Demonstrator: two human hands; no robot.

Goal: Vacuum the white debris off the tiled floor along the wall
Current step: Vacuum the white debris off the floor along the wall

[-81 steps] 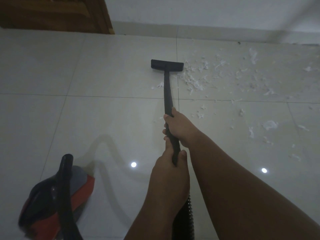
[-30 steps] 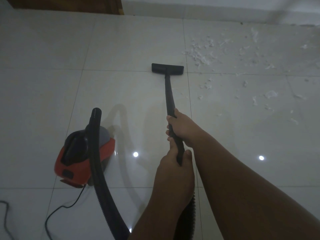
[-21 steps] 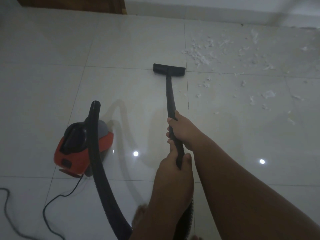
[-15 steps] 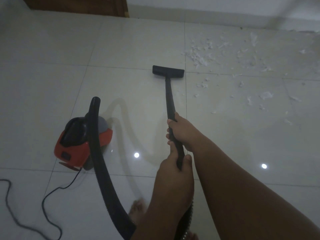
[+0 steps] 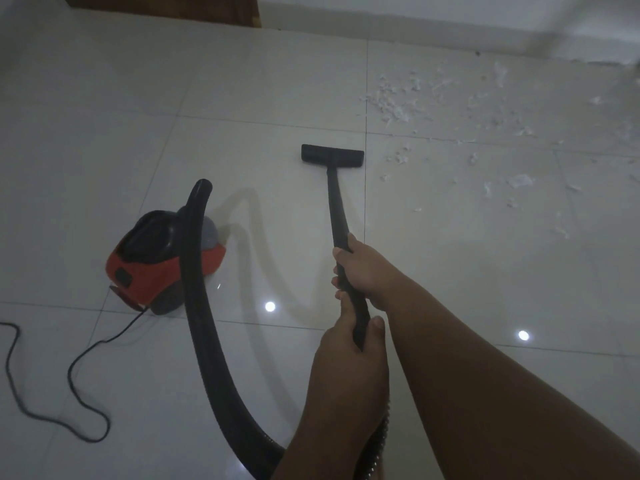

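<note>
The person holds the black vacuum wand (image 5: 336, 209) with both hands; the right hand (image 5: 365, 268) sits higher on the tube, its fingers (image 5: 337, 252) curled round it from the right side, their tips showing on the left of the tube; the left hand (image 5: 348, 356) grips just below, touching the right hand, its fingers wrapped round the wand's lower end with the thumb (image 5: 377, 325) lying along the right of the tube. The wand slopes forward and down to the flat black nozzle (image 5: 332, 155), which rests on the glossy tiled floor (image 5: 450, 271), just left of a grout line. The white debris (image 5: 398, 105) lies scattered ahead and to the right of the nozzle, apart from it; the thickest patch lies on the tile beyond the next grout line, near the wall (image 5: 450, 26), and looser flakes trail off to the right. A ribbed black hose (image 5: 199, 306) arcs from under the arms up to the red and black vacuum body (image 5: 162, 261), which stands on the floor to the left of the wand; its thin power cord (image 5: 69, 375) loops across the tiles at the lower left. A brown wooden door (image 5: 166, 5) shows at the top left; two bright light spots (image 5: 270, 306) reflect in the tiles.
</note>
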